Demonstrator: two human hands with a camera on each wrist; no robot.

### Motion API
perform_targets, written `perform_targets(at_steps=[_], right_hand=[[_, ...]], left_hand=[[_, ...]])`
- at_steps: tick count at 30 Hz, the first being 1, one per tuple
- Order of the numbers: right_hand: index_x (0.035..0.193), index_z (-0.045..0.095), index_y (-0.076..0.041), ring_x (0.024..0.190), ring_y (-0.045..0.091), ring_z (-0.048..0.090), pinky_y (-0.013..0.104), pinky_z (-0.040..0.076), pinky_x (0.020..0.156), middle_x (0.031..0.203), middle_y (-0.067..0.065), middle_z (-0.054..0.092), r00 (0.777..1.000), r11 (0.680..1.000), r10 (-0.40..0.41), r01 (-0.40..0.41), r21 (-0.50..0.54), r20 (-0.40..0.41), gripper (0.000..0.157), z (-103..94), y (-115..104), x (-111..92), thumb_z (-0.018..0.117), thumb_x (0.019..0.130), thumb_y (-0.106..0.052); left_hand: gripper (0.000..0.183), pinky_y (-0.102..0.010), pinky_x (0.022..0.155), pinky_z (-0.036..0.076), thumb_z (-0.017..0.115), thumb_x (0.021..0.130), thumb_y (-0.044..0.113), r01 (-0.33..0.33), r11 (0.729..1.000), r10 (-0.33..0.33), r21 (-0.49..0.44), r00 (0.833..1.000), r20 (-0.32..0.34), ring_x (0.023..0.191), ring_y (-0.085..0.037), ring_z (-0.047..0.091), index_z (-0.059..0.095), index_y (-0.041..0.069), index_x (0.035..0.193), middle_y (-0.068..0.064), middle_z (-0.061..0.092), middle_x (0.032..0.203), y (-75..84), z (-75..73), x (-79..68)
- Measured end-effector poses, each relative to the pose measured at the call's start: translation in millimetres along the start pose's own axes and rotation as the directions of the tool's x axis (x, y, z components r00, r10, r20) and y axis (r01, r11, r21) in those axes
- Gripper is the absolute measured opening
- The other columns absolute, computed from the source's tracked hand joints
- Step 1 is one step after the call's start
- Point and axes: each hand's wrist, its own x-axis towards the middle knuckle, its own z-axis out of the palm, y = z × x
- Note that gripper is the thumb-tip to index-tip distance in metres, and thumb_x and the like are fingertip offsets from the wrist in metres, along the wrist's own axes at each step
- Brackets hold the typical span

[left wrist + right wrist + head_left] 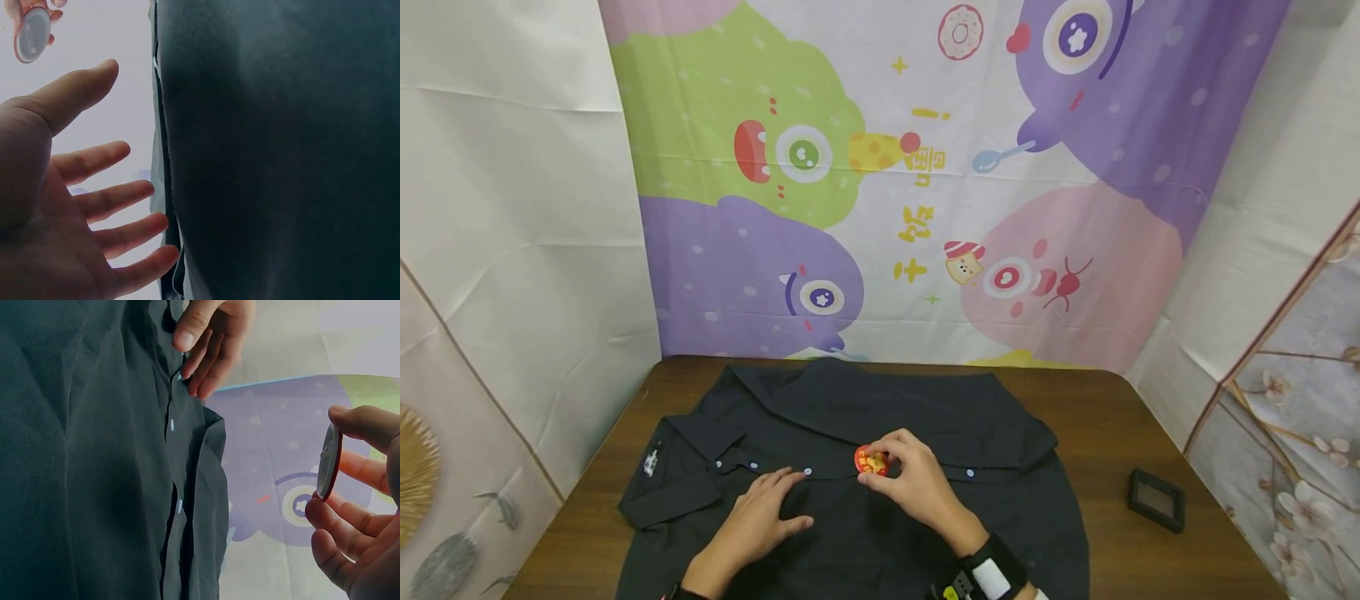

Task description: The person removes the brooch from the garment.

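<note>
A dark button-up shirt [955, 533] lies spread on the table, its collar at the left and a row of pale buttons running across it. My right hand [917, 483] pinches a round red pin badge [871, 460] with yellow print by its edges, above the shirt's middle. In the right wrist view the badge [329, 462] is seen nearly edge-on between thumb and fingers. Its pale back, with a pin bar, shows in the left wrist view. My left hand [757, 518] hovers with fingers extended over the shirt near a button [808, 472], holding nothing.
On the brown wooden table [1120, 433], a small black frame-like box [1156, 500] lies to the right of the shirt. Behind the table hangs a cloth printed with cartoon monsters [910, 183]. White sheets [527, 208] flank it on both sides.
</note>
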Motion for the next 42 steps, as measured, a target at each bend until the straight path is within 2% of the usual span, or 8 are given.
perform_targets(at_steps=[8,16,22,29,42], right_hand=[[0.101,0.074,-0.016,0.080,0.011,0.058,0.031,0.054,0.071,0.098,-0.005,0.062,1.000,1.000,-0.006,0.006,0.000,0.001,0.028,-0.2,1.0,-1.4,0.084,0.077,-0.026],[0.100,0.073,-0.016,0.079,0.010,0.057,0.021,0.050,0.068,0.098,-0.005,0.061,1.000,1.000,-0.003,0.003,-0.004,0.000,0.028,-1.4,2.3,-1.2,0.084,0.077,-0.027],[0.103,0.073,-0.016,0.079,0.009,0.057,0.020,0.049,0.068,0.099,-0.005,0.062,1.000,1.000,0.006,-0.006,-0.002,0.017,0.031,-1.9,1.5,-1.7,0.083,0.077,-0.028],[0.103,0.073,-0.016,0.078,0.008,0.056,0.020,0.049,0.068,0.099,-0.005,0.062,1.000,1.000,-0.002,0.002,-0.004,0.011,0.031,-2.1,1.1,-1.0,0.083,0.077,-0.028],[0.101,0.073,-0.016,0.078,0.009,0.056,0.022,0.050,0.068,0.098,-0.005,0.062,1.000,1.000,0.005,-0.005,0.000,0.016,0.028,-5.8,4.1,-2.2,0.083,0.077,-0.027]], left_hand=[[0.062,-0.065,0.094,0.040,0.080,0.078,0.035,-0.008,1.000,0.008,-0.003,1.000,0.011,0.130,-0.043,0.046,0.059,0.011,0.130,-0.018,0.054,0.139,-2.4,1.1,0.2],[0.059,-0.063,0.092,0.042,0.081,0.077,0.035,-0.018,1.000,0.017,0.022,1.000,0.012,0.128,-0.043,0.048,0.061,0.011,0.127,-0.017,0.055,0.139,-6.0,1.0,1.8],[0.057,-0.063,0.090,0.043,0.082,0.076,0.033,-0.020,0.999,0.019,0.042,1.000,0.015,0.126,-0.043,0.049,0.063,0.010,0.125,-0.018,0.056,0.137,-5.8,-0.4,1.9],[0.056,-0.065,0.092,0.042,0.082,0.077,0.033,-0.001,1.000,-0.001,0.027,0.999,0.053,0.126,-0.044,0.048,0.063,0.010,0.123,-0.018,0.055,0.137,-7.0,1.8,3.2],[0.053,-0.065,0.096,0.040,0.082,0.076,0.030,0.000,1.000,-0.001,0.015,0.997,0.074,0.126,-0.043,0.049,0.064,0.009,0.121,-0.018,0.056,0.136,-9.0,2.7,3.5]])
